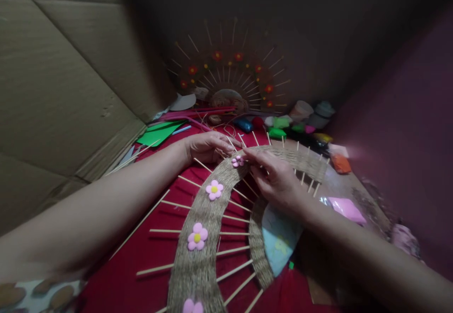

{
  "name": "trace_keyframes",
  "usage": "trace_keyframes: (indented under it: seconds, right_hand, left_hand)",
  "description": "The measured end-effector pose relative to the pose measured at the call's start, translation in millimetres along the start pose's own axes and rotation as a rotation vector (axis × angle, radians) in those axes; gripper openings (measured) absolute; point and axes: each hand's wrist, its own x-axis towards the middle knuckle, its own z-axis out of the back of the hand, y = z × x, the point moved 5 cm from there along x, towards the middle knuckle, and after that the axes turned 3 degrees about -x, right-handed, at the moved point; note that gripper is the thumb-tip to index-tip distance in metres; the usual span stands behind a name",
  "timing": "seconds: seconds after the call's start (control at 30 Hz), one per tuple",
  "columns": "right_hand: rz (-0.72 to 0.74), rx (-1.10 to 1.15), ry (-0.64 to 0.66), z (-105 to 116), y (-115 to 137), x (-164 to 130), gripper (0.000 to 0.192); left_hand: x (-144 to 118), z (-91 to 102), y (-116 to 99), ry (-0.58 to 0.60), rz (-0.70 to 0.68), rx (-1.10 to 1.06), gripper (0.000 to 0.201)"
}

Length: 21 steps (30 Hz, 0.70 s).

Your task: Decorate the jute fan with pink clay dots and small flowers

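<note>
A fan-shaped piece with a curved twine-woven band (198, 270) and thin wooden sticks (235, 233) spreads in front of me. Pink clay flowers with yellow centers, such as the near flower (197, 236) and the one above it (214, 190), sit along the band. Farther up is a smaller pink flower (238, 161), where no yellow center shows. My left hand (210, 145) is closed at the band's outer edge, among the stick ends. With curled fingers, my right hand (274, 178) reaches over the band, index fingertip touching beside the small flower.
Red cloth (116, 284) lies beneath. A light-blue half-round center (279, 237) is on the right. Packets of colored clay, including a pink packet (347, 210) and an orange one (340, 163), lie rightward. Behind stands another stick fan with red flowers (239, 56). Cardboard (63, 91) walls the left.
</note>
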Motion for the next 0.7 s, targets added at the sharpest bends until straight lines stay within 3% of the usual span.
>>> trace_keyframes:
  seconds: [0.43, 0.7]
  right_hand:
    - [-0.023, 0.034, 0.034, 2, -1, 0, 0.048]
    - [0.234, -0.099, 0.039, 0, 18, 1, 0.044]
  left_hand:
    - [0, -2.0, 0, 0.036, 0.003, 0.014, 0.037]
    - [0, 2.8, 1, -0.025, -0.010, -0.028, 0.037]
